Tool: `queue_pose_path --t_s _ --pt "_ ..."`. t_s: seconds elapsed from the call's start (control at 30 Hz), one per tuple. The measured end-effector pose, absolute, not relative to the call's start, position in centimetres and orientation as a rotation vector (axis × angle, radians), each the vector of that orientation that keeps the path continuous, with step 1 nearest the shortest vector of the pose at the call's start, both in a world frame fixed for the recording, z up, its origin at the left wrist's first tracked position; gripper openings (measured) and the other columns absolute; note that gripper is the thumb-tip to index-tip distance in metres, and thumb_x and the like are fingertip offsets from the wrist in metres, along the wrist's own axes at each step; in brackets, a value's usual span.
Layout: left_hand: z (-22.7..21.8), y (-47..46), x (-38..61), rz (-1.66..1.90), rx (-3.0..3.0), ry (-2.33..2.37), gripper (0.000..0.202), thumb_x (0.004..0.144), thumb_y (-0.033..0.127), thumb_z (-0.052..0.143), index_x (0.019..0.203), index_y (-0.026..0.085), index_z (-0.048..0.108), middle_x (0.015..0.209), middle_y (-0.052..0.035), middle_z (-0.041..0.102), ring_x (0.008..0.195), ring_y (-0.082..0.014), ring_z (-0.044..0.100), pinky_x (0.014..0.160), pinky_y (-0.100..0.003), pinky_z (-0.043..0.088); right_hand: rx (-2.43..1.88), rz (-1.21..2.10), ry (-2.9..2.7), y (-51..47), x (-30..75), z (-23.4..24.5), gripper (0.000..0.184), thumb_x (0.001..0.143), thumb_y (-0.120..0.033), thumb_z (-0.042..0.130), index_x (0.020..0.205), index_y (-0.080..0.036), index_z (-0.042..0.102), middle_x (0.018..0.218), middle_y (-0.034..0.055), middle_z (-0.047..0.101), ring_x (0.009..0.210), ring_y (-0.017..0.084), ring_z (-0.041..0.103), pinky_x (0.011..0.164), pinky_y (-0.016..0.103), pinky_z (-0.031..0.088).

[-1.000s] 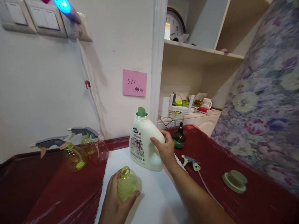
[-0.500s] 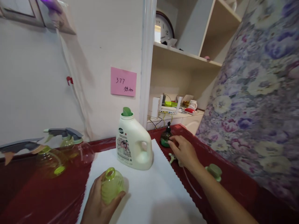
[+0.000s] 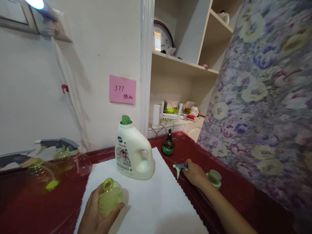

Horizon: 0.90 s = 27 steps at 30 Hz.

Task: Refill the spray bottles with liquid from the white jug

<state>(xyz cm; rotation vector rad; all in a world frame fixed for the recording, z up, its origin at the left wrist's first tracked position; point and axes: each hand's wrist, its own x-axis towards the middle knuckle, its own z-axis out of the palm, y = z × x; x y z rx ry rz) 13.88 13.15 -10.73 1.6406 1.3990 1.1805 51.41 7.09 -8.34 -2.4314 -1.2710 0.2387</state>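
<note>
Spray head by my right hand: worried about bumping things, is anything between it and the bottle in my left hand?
Only the white plastic jug comes close: its lower corner on the white sheet sits beside the line from the spray head to the green plastic bottle.

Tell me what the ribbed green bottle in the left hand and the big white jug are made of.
The ribbed green bottle looks like glossy translucent plastic: light passes through its thin wall. The white jug seems opaque moulded plastic, smooth with a soft sheen, its handle formed in one piece. The exact plastic can't be told.
</note>
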Motion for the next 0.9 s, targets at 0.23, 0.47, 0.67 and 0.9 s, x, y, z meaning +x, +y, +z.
queue_pose_path --t_s 0.23,0.47,0.67,0.9 --pt "-10.6 12.6 13.9 1.159 1.602 1.352 0.08 0.064 0.051 0.079 0.132 0.022 0.048 0.141 -0.0133 0.056 0.137 -0.0358 0.048 0.123 -0.056 0.031 -1.744 0.265 -1.29 3.9 48.5 -2.6 0.026 0.091 -0.05 0.052 0.102 -0.027 0.045 0.103 0.0053 0.066 0.096 0.021 0.068 0.083 0.034 0.056" --pt "-10.1 11.4 14.0 1.134 1.639 1.31 0.07 0.072 0.037 0.075 0.134 0.02 0.047 0.14 -0.0144 0.053 0.136 -0.0338 0.046 0.122 -0.052 0.03 -0.836 0.698 -0.86 6.2 35.3 3.6 0.061 0.073 -0.046 0.087 0.124 -0.03 0.057 0.114 0.0085 0.073 0.098 0.029 0.075 0.087 0.049 0.061" --pt "-9.5 11.1 13.9 1.11 1.666 1.303 0.068 0.068 0.03 0.074 0.131 0.019 0.05 0.137 -0.0138 0.056 0.133 -0.0346 0.048 0.12 -0.052 0.032 -0.634 0.86 -0.757 9.3 29.1 4.8 0.071 0.067 -0.048 0.09 0.127 -0.027 0.059 0.119 0.0103 0.075 0.102 0.032 0.076 0.092 0.056 0.06" --pt "-9.6 11.0 14.0 1.087 1.693 1.313 0.069 0.068 0.023 0.075 0.132 0.02 0.05 0.137 -0.0122 0.056 0.131 -0.0315 0.049 0.118 -0.049 0.033 -0.651 0.817 -0.855 9.8 28.5 4.6 0.032 0.078 -0.041 0.084 0.102 -0.028 0.066 0.106 0.0043 0.077 0.107 0.03 0.074 0.092 0.05 0.059"
